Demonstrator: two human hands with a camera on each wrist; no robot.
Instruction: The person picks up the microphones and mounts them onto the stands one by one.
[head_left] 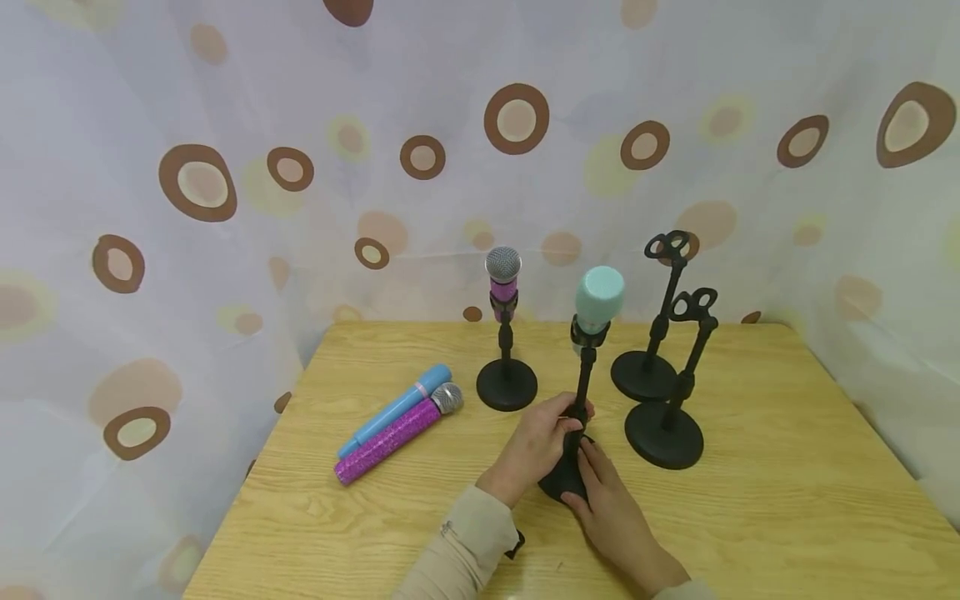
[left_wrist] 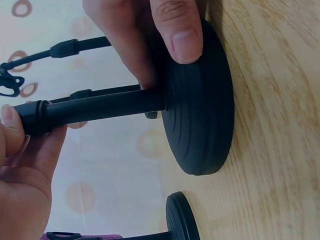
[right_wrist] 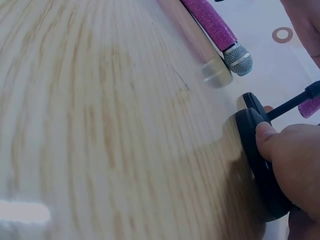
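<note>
A mint-green microphone (head_left: 600,293) sits head up in the clip of a black desktop microphone stand (left_wrist: 200,125), which leans slightly in the head view. My left hand (head_left: 531,446) grips the pole of that stand at its collar, thumb and fingers around it. Lower down, my right hand (head_left: 618,521) holds the round base at its rim. In the left wrist view the right thumb (left_wrist: 187,45) lies on top of the base. The right wrist view shows the base's underside edge close over the tabletop.
Behind stands another stand (head_left: 507,385) bearing a purple microphone (head_left: 503,265). A blue microphone (head_left: 397,414) and a glittery purple microphone (head_left: 390,443) lie side by side at left. Two stands with bare clips, one farther back (head_left: 645,375) and one nearer (head_left: 665,435), are at right. A patterned curtain (head_left: 450,100) hangs behind.
</note>
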